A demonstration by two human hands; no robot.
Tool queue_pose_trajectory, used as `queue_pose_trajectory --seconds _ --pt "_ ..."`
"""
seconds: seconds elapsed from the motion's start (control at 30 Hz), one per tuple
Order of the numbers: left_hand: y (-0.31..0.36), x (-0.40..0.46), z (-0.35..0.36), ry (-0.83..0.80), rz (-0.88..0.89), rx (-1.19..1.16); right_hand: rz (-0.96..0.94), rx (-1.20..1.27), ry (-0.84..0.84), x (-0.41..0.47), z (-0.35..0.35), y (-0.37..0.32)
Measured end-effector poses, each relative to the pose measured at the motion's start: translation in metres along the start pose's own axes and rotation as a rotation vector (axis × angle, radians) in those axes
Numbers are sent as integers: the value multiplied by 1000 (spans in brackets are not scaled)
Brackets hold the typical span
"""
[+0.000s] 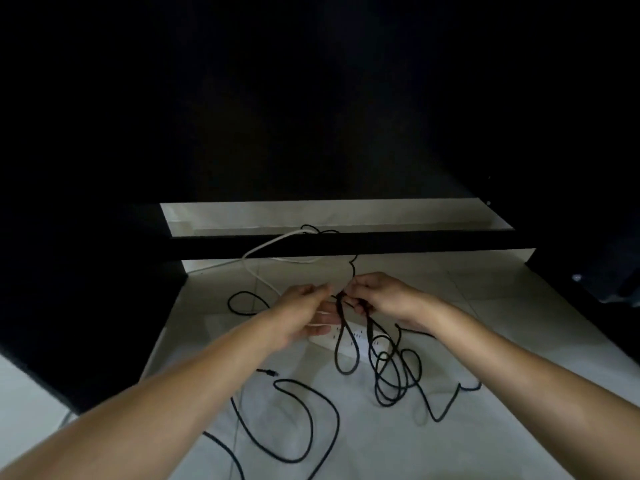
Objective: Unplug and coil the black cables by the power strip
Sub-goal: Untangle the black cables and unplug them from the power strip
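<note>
Two hands pinch black cable; loops hang downward, elongated vertically.

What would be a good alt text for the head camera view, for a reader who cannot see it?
Two bare hands, left hand and right hand, hold hanging loops of black cable above a white power strip on a pale tiled floor. More black cable lies loose in front; a white cable runs back into a dark room.
</note>
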State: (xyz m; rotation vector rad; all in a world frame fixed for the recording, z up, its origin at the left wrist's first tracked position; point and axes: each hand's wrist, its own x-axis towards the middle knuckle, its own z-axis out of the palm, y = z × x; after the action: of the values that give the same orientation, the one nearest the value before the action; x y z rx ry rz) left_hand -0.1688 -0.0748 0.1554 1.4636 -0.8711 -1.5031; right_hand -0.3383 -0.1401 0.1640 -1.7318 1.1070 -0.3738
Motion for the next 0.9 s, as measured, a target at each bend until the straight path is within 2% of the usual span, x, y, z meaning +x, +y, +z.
queue_pose_trajectory --seconds 0.2,0.33,0.43,0.5,0.6,0.73,0.83,0.9 --pt "5 5 6 67 62 -78 -13 -232 -24 -31 -11 -33" --pt "7 13 14 78 127 -186 118 -266 -185 -39 1 -27" --pt "5 17 20 65 112 -356 291 -91 -244 -38 23 -6" --pt "3 19 18 75 111 -375 348 170 -140 -33 36 9" --pt "-2 21 8 118 115 -304 214 501 34 -21 37 24" --pt "-10 26 -11 164 137 -240 112 539 90 -7 27 27" --pt "-14 30 -26 212 176 -91 83 564 23 -4 14 28" --pt "-13 31 -33 219 185 -38 93 494 -28 -6 2 27"
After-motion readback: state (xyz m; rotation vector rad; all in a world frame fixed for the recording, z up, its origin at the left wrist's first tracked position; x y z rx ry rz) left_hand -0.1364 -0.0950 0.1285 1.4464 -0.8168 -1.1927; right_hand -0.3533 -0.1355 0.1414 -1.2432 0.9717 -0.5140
